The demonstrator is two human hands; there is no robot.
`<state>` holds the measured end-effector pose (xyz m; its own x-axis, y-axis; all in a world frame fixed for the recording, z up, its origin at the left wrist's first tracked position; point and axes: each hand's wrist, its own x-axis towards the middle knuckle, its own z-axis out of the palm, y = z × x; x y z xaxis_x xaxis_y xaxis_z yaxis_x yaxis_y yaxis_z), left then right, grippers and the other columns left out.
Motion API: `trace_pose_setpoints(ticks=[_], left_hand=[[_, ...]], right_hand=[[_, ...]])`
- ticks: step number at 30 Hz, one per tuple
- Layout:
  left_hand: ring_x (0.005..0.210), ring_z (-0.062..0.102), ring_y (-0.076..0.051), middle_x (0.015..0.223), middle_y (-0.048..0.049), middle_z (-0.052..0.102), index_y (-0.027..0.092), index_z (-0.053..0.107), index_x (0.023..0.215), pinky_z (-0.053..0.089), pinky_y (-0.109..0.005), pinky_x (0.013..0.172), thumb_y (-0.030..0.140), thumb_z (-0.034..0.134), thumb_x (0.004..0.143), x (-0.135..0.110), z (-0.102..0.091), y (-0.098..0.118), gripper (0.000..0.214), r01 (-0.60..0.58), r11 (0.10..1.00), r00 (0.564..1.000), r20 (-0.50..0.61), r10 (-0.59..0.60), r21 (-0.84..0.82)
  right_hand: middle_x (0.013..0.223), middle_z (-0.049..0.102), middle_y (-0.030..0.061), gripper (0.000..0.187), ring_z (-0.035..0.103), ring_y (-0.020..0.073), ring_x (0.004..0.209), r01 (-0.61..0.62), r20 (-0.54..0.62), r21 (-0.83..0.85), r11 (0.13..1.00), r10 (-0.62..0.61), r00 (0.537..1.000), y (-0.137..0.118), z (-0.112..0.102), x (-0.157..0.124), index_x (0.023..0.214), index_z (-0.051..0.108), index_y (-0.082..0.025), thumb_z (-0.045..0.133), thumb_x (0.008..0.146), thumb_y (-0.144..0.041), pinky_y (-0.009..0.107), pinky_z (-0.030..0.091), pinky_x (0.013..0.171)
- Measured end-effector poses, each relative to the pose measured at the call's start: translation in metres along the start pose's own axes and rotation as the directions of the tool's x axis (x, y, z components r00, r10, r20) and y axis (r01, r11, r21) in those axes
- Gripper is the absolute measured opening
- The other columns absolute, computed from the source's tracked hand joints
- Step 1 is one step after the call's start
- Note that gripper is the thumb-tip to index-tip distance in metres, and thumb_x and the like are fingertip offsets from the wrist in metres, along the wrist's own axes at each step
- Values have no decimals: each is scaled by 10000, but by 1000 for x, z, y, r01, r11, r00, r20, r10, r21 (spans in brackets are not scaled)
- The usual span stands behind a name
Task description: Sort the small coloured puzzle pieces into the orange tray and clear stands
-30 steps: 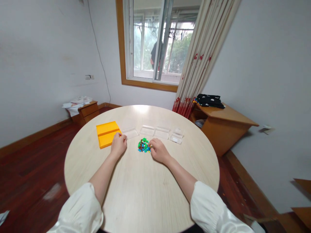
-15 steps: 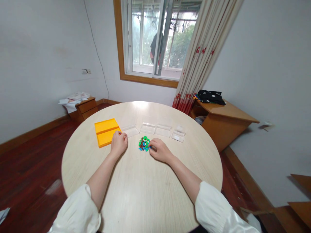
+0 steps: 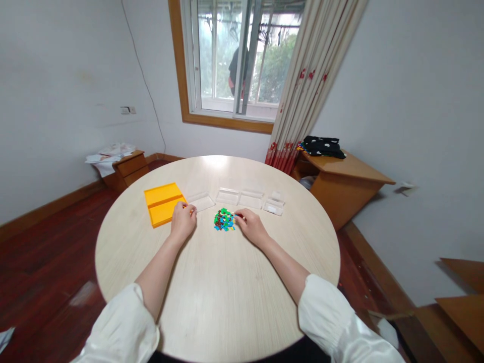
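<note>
Right grip (image 3: pixel 252 229) seemingly pinches a piece (image 3: pixel 239 216) by the pile (image 3: pixel 224 220); left grip (image 3: pixel 183 223) fisted (beside yellow tray (image 3: pixel 162 203)).

No writing, label, brand, number or sign can be read anywhere in view. The orange tray (image 3: pixel 162 203) on the left of the table, the clear boxes (image 3: pixel 227 196) in the row at the far side and the pile of small coloured pieces (image 3: pixel 224 220) show plain surfaces. The papers (image 3: pixel 109 151) on the low cabinet far to the left are too small to tell whether they carry print. The dark cloth (image 3: pixel 323 146) on the desk at the right bears only white dots.
</note>
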<state>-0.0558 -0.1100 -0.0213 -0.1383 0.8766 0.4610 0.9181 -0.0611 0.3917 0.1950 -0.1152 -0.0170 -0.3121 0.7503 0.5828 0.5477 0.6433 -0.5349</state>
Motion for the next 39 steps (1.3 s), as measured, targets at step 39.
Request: trace_pose_setpoints(ticks=[39], left_hand=[[956, 571, -270, 968, -133, 636, 158, 685, 1049, 433, -337, 789, 216, 364, 883, -3, -20, 12, 366, 30, 975, 987, 147, -63, 219]], right_hand=[[1073, 674, 92, 171, 551, 245, 1059, -39, 87, -373, 927, 77, 993, 27, 16, 39, 932, 615, -199, 498, 852, -102, 385, 374, 885]])
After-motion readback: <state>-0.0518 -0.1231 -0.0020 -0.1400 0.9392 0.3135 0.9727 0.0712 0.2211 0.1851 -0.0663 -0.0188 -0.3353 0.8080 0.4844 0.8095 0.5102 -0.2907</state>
